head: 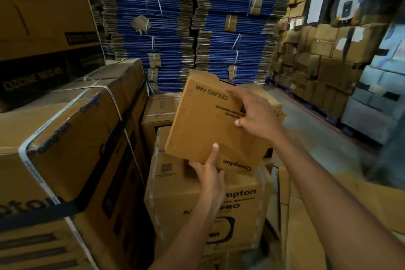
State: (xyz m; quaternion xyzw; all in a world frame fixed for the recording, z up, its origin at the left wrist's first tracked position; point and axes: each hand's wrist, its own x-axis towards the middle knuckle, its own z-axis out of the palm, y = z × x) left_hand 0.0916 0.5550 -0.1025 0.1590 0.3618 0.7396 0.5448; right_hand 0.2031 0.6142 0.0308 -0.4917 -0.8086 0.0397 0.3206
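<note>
A tilted cardboard box, printed "CEILING FAN" upside down, sits at centre. The left hand grips its 6 o'clock edge, thumb on top. The right hand rests on its face at 3 o'clock. A strapped carton stands at 9 o'clock, with blue flattened stacks at 12 o'clock.

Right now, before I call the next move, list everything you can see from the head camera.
ceiling fan box: one, brown, centre, tilted in both hands
Crompton carton: one, brown, below the held box
strapped carton: one, brown, white straps, left foreground
large carton: one, brown with black band, upper left
flattened cartons: two tall stacks, blue, bundled, at back
stacked boxes: many, brown, right side
floor: one, grey, right
left hand: one, grips the box's near edge, thumb on top
right hand: one, rests on the box's upper face
</note>
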